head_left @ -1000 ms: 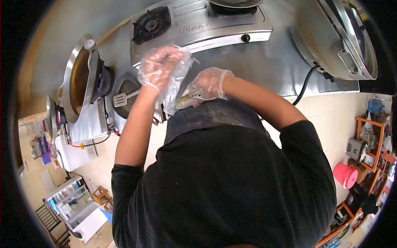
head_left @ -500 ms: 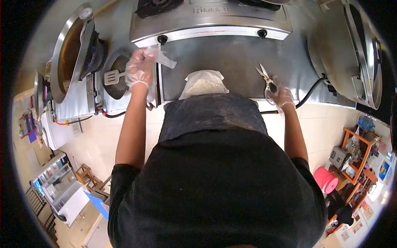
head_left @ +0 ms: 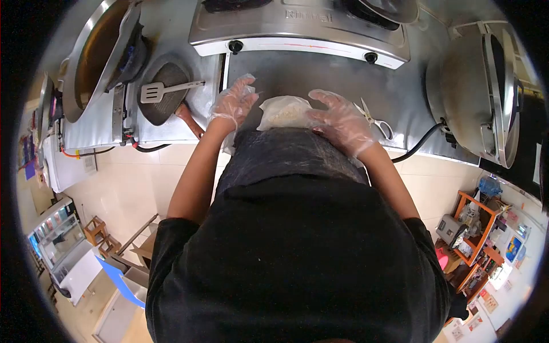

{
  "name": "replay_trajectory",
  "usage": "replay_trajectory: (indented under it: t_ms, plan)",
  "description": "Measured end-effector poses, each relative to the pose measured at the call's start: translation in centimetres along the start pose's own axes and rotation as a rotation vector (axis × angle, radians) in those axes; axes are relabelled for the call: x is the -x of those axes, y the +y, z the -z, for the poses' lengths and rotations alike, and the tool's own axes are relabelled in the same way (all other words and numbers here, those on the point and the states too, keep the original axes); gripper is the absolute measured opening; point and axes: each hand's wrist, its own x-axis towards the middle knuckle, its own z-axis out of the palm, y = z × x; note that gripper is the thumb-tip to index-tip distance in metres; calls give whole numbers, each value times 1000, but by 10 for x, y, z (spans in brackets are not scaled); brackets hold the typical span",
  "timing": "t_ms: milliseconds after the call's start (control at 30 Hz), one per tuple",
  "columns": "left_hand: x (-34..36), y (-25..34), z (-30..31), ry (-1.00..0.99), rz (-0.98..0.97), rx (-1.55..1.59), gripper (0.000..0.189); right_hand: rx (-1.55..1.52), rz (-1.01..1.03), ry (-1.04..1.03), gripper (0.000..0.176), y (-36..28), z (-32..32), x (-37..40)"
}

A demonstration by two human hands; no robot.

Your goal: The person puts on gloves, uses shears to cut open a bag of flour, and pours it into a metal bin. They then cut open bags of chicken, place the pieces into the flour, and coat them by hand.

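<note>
Packet: translucent white plastic packet with pale contents, lying at the near edge of the grey metal tabletop, between the hands, against the dark apron.
Left hand: left hand in a clear plastic glove, just beside the packet; grip loosely spread, fingers partly bent.
Right hand: right hand in a clear plastic glove, at the packet's right edge; grip spread, thumb and fingers apart. Contact: cannot tell.
Scissors: metal scissors with pale handles, flat on the tabletop beside the right hand, blades parted.
Stove: silver two-burner stove, beyond the packet.
Spatula: pale slotted spatula, resting on the dark grey pan.
</note>
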Motion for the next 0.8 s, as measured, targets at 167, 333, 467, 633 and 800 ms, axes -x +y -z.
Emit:
replay_trajectory:
  t_ms: [167, 333, 467, 633, 800]
  plan:
    - [6, -13, 0, -29, 37, 40, 35, -240, -395, -96, 19, -17, 1, -17]
    - [3, -32, -4, 107, -19, 154, 34, 156, -40, -51, 18, 3, -24, 13]
    - [-9, -46, 0, 194, 20, 276, 35, 63, -294, 39, 15, 31, -76, 33]
    - [-19, -49, 12, 134, 221, 526, 32, 94, -141, 150, 12, -17, -56, 40]
    - [-17, -51, 14, -151, 287, 1311, 29, -91, -296, 271, 14, -50, -15, 84]
